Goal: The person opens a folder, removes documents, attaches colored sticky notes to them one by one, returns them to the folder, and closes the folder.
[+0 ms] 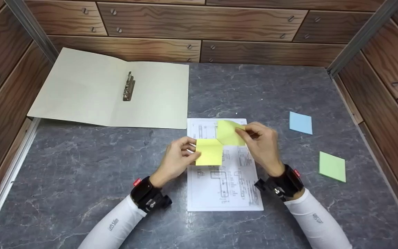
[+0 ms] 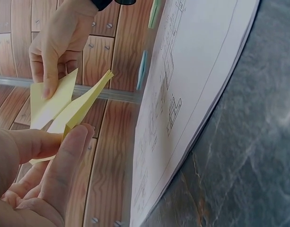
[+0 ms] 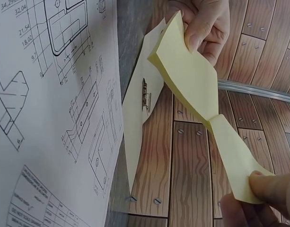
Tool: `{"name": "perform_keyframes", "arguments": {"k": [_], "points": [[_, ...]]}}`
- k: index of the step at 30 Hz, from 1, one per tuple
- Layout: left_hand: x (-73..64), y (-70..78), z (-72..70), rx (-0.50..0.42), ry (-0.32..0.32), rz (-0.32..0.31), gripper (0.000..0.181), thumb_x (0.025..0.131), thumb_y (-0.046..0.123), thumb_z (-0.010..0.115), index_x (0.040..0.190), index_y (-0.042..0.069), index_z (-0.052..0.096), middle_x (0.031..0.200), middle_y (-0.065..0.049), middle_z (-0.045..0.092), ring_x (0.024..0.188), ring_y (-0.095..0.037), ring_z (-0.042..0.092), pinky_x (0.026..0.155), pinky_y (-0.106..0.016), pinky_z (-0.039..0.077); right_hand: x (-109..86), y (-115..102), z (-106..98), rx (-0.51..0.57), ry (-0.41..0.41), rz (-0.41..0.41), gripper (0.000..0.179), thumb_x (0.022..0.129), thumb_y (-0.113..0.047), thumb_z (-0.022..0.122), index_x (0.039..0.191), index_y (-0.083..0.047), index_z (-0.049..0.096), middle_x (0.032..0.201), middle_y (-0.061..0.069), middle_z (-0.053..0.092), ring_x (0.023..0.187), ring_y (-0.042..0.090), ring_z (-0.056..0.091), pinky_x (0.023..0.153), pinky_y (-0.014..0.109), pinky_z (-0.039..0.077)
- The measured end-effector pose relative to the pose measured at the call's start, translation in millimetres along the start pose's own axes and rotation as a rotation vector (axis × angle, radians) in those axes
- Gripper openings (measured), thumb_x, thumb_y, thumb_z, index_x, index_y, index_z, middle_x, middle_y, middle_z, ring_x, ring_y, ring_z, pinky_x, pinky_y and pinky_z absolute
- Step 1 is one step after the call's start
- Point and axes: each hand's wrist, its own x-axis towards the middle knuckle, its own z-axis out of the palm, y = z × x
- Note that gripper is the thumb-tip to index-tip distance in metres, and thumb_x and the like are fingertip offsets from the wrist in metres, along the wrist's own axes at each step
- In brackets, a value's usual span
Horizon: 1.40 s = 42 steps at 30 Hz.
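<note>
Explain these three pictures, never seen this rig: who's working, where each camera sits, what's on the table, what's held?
No robot here: a person works with their own two hands. The widest picture comes from a head-worn camera looking forward and down. The two tilted close-ups come from the left wrist camera and right wrist camera.

On the dark marbled table lie an open folder with a metal clip, printed technical drawings, and, to the right, blue notes and green notes.

The left hand pinches a yellow note pad. The right hand pinches a yellow sheet, which appears to be joined to the pad at one end.
</note>
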Motion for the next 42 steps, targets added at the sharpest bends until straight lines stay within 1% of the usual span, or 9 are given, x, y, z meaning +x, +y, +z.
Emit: {"name": "perform_keyframes", "arguments": {"k": [6, 13, 17, 21, 24, 28, 32, 36, 42], "points": [[-0.3, 0.1, -0.8, -0.008, 0.003, -0.013, 0.025, 0.090, -0.010, 0.070, 0.114, -0.011, 0.063, 0.093, -0.018, 0.073, 0.072, -0.020, 0.071, 0.064, -0.042, 0.065, 0.7, 2.0, -3.7, 0.008, -0.003, 0.002, 0.003, 0.088, -0.002, 0.081, 0.089, -0.004, 0.080, 0.082, 0.005, 0.074, 0.065, 0.015, 0.066, 0.064, 0.014, 0.051], [0.4, -0.5, -4.3, 0.009, 0.018, -0.012, 0.026, 0.090, -0.010, 0.070, 0.114, -0.011, 0.064, 0.094, -0.018, 0.073, 0.075, -0.022, 0.072, 0.062, -0.034, 0.064, 1.8, 0.5, -5.2, 0.011, 0.004, 0.019, 0.005, 0.087, 0.003, 0.080, 0.092, 0.002, 0.079, 0.083, 0.010, 0.074, 0.066, 0.020, 0.066, 0.066, 0.014, 0.050], [1.1, -1.2, -8.6, 0.006, 0.033, -0.021, 0.027, 0.089, -0.011, 0.071, 0.115, -0.011, 0.063, 0.094, -0.018, 0.073, 0.075, -0.023, 0.072, 0.063, -0.037, 0.064, 6.5, -15.5, -8.7, 0.003, 0.041, 0.014, 0.004, 0.086, 0.007, 0.079, 0.089, 0.005, 0.077, 0.080, 0.015, 0.072, 0.065, 0.023, 0.065, 0.066, 0.014, 0.049], [1.8, -1.7, -14.9, 0.002, 0.057, -0.035, 0.027, 0.089, -0.011, 0.072, 0.115, -0.012, 0.063, 0.092, -0.017, 0.072, 0.074, -0.022, 0.072, 0.064, -0.037, 0.065, 8.9, -28.1, -11.1, -0.025, 0.066, 0.026, 0.006, 0.084, 0.007, 0.081, 0.086, 0.005, 0.076, 0.079, 0.016, 0.072, 0.065, 0.024, 0.066, 0.066, 0.013, 0.049], [1.7, -2.2, -21.9, 0.010, 0.085, -0.041, 0.028, 0.089, -0.011, 0.073, 0.115, -0.012, 0.065, 0.092, -0.017, 0.072, 0.075, -0.023, 0.072, 0.064, -0.035, 0.065, 7.1, -22.6, -9.1, -0.032, 0.072, 0.052, 0.009, 0.082, 0.004, 0.084, 0.087, 0.004, 0.077, 0.079, 0.015, 0.074, 0.064, 0.024, 0.068, 0.065, 0.012, 0.049], [-0.7, -3.7, -36.4, 0.039, 0.130, -0.047, 0.028, 0.088, -0.012, 0.073, 0.116, -0.012, 0.066, 0.093, -0.017, 0.073, 0.075, -0.025, 0.073, 0.062, -0.032, 0.064, 3.5, -9.5, -5.6, -0.025, 0.088, 0.058, 0.013, 0.081, 0.001, 0.086, 0.090, 0.003, 0.078, 0.079, 0.013, 0.075, 0.062, 0.024, 0.068, 0.062, 0.011, 0.049], [-5.7, -6.3, -58.1, 0.083, 0.174, -0.067, 0.029, 0.087, -0.011, 0.074, 0.115, -0.011, 0.068, 0.093, -0.017, 0.074, 0.076, -0.026, 0.073, 0.061, -0.031, 0.063, 1.2, -0.3, -5.1, -0.013, 0.082, 0.024, 0.011, 0.084, -0.001, 0.085, 0.093, 0.000, 0.080, 0.082, 0.010, 0.076, 0.063, 0.022, 0.068, 0.063, 0.013, 0.050], [-13.5, -9.0, -84.2, 0.154, 0.213, -0.084, 0.028, 0.089, -0.010, 0.074, 0.116, -0.011, 0.069, 0.095, -0.020, 0.074, 0.077, -0.027, 0.073, 0.061, -0.029, 0.063, -2.4, 4.4, -7.0, -0.006, 0.031, -0.030, 0.008, 0.089, -0.003, 0.081, 0.096, -0.004, 0.081, 0.087, 0.006, 0.077, 0.069, 0.019, 0.070, 0.067, 0.016, 0.054], [-31.7, -15.4, -124.0, 0.275, 0.276, -0.109, 0.027, 0.092, -0.008, 0.072, 0.118, -0.013, 0.068, 0.099, -0.026, 0.073, 0.080, -0.028, 0.074, 0.061, -0.024, 0.061, -12.3, 10.7, -10.1, -0.032, -0.075, -0.077, 0.013, 0.093, 0.000, 0.075, 0.104, -0.003, 0.080, 0.094, 0.008, 0.077, 0.075, 0.018, 0.072, 0.072, 0.018, 0.058]]}}
